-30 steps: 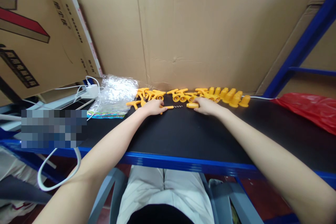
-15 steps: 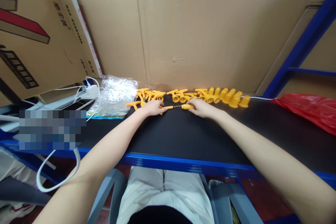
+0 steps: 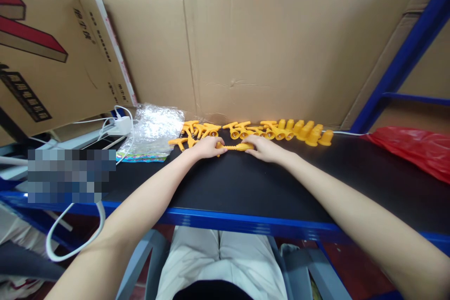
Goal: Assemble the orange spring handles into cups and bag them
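My left hand point(image 3: 208, 147) is closed on the handle end of a yellow corkscrew piece point(image 3: 229, 147) lying on the black shelf top point(image 3: 246, 183). My right hand point(image 3: 264, 147) grips a yellow cap point(image 3: 244, 146) that is pushed onto the screw, so the metal spiral is hidden. The two hands nearly meet over the joined piece. Behind them runs a row of yellow T-handle corkscrews point(image 3: 200, 130) on the left and yellow caps point(image 3: 305, 130) on the right, along the cardboard wall point(image 3: 267, 47).
A crumpled clear plastic bag point(image 3: 154, 126) and a white charger with cables point(image 3: 121, 124) lie at the left. A red plastic bag point(image 3: 415, 147) sits at the right. Blue shelf posts point(image 3: 401, 65) frame the right side, and printed cartons point(image 3: 45, 51) stand at the left.
My right hand has slid the yellow cap leftward over the bare metal spiral until it meets the piece in my left hand. The spiral no longer shows.
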Demonstrator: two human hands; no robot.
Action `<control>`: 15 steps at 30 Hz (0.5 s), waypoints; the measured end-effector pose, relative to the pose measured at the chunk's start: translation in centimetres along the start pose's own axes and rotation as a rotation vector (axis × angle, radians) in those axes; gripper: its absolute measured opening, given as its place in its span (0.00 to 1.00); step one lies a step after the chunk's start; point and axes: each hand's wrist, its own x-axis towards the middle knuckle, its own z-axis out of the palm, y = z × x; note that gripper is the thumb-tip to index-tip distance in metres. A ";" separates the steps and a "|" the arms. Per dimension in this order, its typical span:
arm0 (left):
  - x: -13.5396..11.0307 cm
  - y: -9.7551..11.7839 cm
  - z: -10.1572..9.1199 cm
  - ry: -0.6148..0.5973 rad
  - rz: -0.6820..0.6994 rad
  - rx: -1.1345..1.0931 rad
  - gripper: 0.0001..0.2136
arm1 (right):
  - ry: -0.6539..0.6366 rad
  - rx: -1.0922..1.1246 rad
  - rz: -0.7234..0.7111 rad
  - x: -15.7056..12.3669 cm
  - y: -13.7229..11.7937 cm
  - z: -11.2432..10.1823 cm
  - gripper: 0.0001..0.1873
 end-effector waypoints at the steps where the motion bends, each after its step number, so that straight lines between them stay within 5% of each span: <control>1: 0.0 0.1 0.0 0.018 0.014 -0.013 0.17 | 0.014 -0.003 -0.010 0.0 -0.2 0.0 0.15; 15: -0.1 0.5 0.4 0.181 -0.002 0.127 0.16 | 0.021 0.128 0.021 0.1 -0.6 -0.4 0.16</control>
